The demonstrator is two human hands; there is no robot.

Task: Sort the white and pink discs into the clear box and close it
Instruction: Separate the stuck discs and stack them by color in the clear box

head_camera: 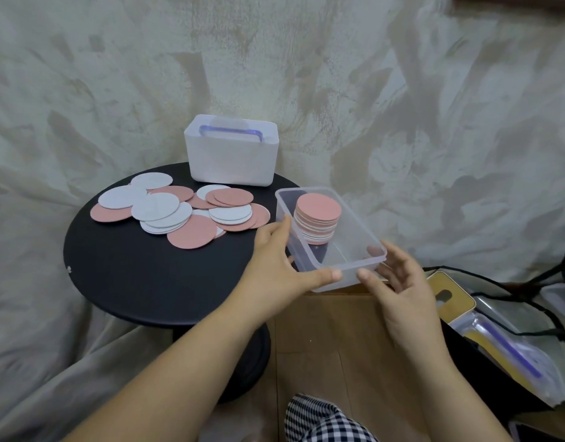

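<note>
A clear plastic box (pixel 354 225) sits at the right edge of the round black table (pixel 141 275), partly past the rim. Inside it, at the far end, stands a stack of discs (pixel 318 209) with a pink one on top. My left hand (pixel 275 266) grips the box's near left corner, thumb along the near wall and fingers on the left side. My right hand (pixel 399 291) holds the near right corner, with its fingers curled behind it. Several loose white and pink discs (pixel 179 208) lie spread over the far left of the table.
A white bin (pixel 233 161) stands at the back of the table with a purple-rimmed clear lid (pixel 230 134) upright inside. A bag with clear pouches (pixel 498 330) lies on the wooden floor at the right. Draped cloth surrounds the table.
</note>
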